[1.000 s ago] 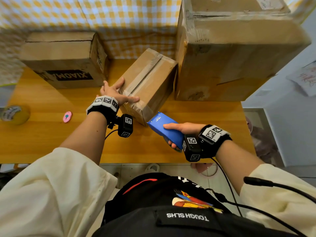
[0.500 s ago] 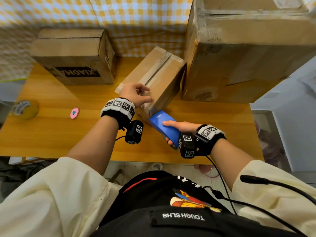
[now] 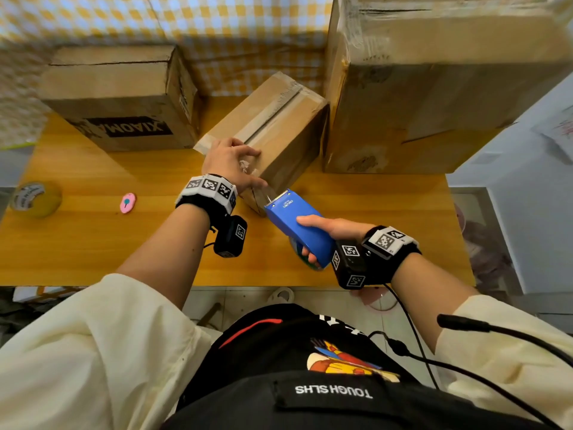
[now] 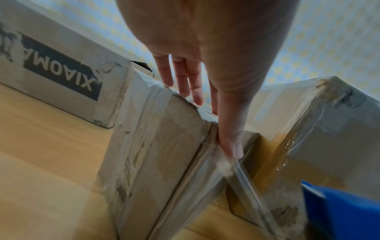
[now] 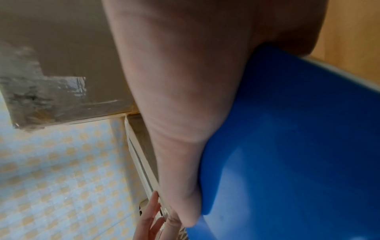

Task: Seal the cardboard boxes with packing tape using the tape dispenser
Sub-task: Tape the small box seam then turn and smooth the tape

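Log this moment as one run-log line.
left hand: thumb presses tape end on small box | right hand: grips dispenser | tape: stretched to box | phase: starting strip

The small box (image 3: 273, 125) was matt brown cardboard, scuffed, under glossy clear tape (image 4: 242, 175). The tape dispenser (image 3: 297, 225) was smooth blue plastic. The tabletop (image 3: 93, 243) was smooth, lightly shiny wood.

L hand (image 3: 228, 164) reached fwd, fingers (image 4: 186, 84) spread & draped down, thumb pressed flat. R hand (image 3: 325, 234) sat nearer the body, fingers curled in a grip, thumb on top.
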